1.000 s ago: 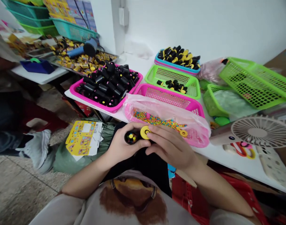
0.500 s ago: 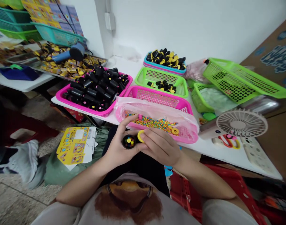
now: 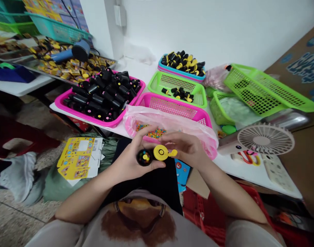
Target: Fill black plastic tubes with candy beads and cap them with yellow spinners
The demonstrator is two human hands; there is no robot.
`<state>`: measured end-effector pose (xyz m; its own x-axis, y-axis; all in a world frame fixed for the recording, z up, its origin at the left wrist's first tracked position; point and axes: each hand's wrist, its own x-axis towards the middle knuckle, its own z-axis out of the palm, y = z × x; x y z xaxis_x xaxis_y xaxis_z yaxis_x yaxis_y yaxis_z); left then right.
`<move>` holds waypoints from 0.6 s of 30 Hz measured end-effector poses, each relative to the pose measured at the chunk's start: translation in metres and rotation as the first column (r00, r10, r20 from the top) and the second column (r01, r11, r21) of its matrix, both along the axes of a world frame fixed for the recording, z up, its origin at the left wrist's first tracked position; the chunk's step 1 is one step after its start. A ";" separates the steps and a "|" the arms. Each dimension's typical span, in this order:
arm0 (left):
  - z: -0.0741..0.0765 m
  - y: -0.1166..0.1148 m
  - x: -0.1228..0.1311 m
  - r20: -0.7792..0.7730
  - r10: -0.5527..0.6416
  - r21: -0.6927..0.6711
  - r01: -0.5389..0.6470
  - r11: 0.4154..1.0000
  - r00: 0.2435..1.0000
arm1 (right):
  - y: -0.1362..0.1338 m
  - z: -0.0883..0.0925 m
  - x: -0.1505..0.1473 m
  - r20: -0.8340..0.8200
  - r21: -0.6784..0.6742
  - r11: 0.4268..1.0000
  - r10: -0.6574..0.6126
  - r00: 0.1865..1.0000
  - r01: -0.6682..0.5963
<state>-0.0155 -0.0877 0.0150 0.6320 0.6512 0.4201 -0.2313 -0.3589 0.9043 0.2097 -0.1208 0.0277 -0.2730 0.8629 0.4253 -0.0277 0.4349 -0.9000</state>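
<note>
My left hand [image 3: 130,156] is wrapped round a small black open-topped container [image 3: 144,157], its mouth facing up. Small coloured balls and a yellow piece show inside. Against its right side is a round yellow cap [image 3: 160,152] with a short tab pointing right; a dark part shows beside the cap, and I cannot tell whether the two are joined. My left thumb lies just below the cap. My right hand [image 3: 189,149] is close to the tab, fingers curved and apart; whether its thumb touches the tab is unclear. Behind both hands, a pink bag [image 3: 172,118] holds coloured balls [image 3: 157,133].
A pink basket [image 3: 57,102] of black containers stands left. Green [image 3: 150,82] and blue [image 3: 162,68] baskets with yellow-capped black pieces are behind. A small fan [image 3: 265,139] and a green basket [image 3: 272,92] sit right. Flat yellow packaging [image 3: 76,156] lies lower left.
My right fingers, earlier pinching the yellow cap's edge, have spread and drawn back right. The cap now faces up with its tab showing. The black container has shifted slightly right.
</note>
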 end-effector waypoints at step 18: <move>-0.009 0.034 -0.022 -0.183 0.402 0.195 -0.367 0.909 0.897 | 0.099 0.018 0.007 0.074 -0.473 0.838 -0.269 0.960 0.271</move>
